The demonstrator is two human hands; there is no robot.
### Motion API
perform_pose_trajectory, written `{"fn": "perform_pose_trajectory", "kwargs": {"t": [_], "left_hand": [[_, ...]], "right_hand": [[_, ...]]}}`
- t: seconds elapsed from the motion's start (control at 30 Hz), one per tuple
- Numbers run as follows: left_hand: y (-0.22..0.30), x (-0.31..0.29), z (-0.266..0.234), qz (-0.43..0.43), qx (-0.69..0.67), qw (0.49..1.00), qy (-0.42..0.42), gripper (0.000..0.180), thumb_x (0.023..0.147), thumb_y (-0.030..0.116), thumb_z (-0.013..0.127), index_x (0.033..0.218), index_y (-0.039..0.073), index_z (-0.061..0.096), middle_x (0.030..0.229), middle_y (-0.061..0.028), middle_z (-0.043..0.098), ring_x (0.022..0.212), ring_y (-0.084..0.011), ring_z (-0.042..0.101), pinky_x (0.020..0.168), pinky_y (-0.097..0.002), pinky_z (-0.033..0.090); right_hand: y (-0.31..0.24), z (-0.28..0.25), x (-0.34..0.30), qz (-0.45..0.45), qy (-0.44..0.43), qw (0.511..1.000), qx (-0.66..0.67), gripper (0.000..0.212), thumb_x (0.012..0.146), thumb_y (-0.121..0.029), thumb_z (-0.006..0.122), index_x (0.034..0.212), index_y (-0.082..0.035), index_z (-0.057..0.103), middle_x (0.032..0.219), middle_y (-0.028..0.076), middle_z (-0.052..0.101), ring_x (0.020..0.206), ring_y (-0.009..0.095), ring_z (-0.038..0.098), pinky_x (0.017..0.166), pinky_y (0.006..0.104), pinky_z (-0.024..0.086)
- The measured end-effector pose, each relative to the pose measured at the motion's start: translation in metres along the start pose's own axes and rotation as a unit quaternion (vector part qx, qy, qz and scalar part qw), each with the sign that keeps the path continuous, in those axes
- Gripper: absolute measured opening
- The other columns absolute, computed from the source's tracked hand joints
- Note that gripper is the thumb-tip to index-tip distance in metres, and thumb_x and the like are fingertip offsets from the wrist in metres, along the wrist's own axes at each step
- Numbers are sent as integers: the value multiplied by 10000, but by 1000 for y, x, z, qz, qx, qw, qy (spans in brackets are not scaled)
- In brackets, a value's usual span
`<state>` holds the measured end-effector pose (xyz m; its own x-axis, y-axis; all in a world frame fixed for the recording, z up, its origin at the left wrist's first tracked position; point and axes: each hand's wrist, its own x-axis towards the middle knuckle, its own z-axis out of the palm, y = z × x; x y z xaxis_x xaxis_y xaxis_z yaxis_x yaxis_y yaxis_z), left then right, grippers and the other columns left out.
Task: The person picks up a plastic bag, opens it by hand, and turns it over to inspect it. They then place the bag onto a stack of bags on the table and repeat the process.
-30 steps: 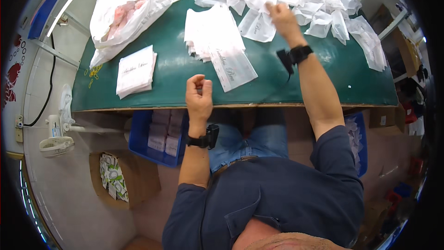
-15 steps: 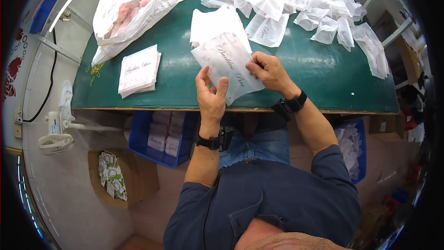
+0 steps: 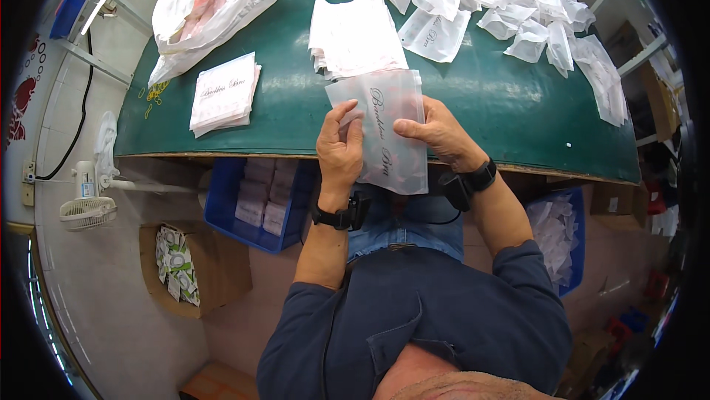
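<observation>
A frosted translucent pouch with dark script lettering is held out over the table's near edge, its long side upright; pinkish contents show faintly through it. My right hand grips its right side, thumb laid across the front. On the opposite edge, my left hand has bent fingers and thumb closed at the pouch's border. Just beyond the pouch lies a stack of white sheets or pouches, pinkish at its edges. Further left sits a neat stack of lettered pouches.
The green table carries a white sack with pink items and yellow rubber bands. Loose translucent pouches heap at the far right. Below stand blue bins and a carton; a fan is left.
The pouch has turned from slanted to nearly upright and come nearer to me. My right hand has shifted along its side, and my left fingers have moved in from apart to its left edge.
</observation>
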<state>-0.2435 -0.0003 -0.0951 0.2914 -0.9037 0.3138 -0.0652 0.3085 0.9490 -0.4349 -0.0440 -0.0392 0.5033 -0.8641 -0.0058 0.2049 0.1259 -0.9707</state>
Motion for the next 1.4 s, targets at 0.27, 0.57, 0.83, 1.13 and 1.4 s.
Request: {"fn": "perform_pose_trajectory", "kwargs": {"t": [0.27, 0.57, 0.83, 1.13, 1.4], "left_hand": [[4, -5, -4, 33, -18, 999, -15, 230, 975, 38, 648, 1205, 26, 647, 1047, -35, 689, 907, -85, 633, 824, -216, 498], [-8, -10, -9, -8, -74, 996, -44, 240, 960, 116, 703, 1179, 32, 652, 1060, -27, 674, 908, -81, 608, 819, -224, 491], [35, -12, -3, 232, 327, 911, 91, 300, 976, 223, 687, 1188, 17, 639, 1090, -79, 632, 951, -135, 597, 843, -248, 483], [21, -23, -4, -67, -46, 989, -122, 305, 1009, 263, 633, 1141, -10, 662, 1094, -73, 617, 931, -124, 580, 836, -255, 478], [30, -31, -2, -68, -103, 976, -178, 181, 1009, 142, 631, 1102, -8, 670, 1037, -23, 631, 857, -79, 584, 735, -214, 483]], "right_hand": [[36, -10, 0, 45, -10, 998, -43, 192, 977, -195, 668, 1016, -9, 693, 906, -3, 678, 826, 73, 609, 754, 243, 507], [41, -3, -6, 33, -19, 997, -73, 182, 977, -185, 674, 975, -4, 692, 885, -18, 674, 786, 68, 589, 723, 246, 498], [47, 10, -12, -119, 66, 981, -136, 197, 906, -187, 752, 850, -18, 666, 772, 21, 625, 695, 122, 568, 624, 293, 468], [35, 24, -21, -322, 38, 880, -348, 238, 781, -123, 834, 786, -29, 616, 707, 89, 549, 618, 249, 552, 556, 341, 440], [45, 17, -21, -398, -20, 845, -357, 242, 792, -129, 817, 802, -25, 598, 725, 84, 552, 615, 261, 528, 563, 326, 441]]}}
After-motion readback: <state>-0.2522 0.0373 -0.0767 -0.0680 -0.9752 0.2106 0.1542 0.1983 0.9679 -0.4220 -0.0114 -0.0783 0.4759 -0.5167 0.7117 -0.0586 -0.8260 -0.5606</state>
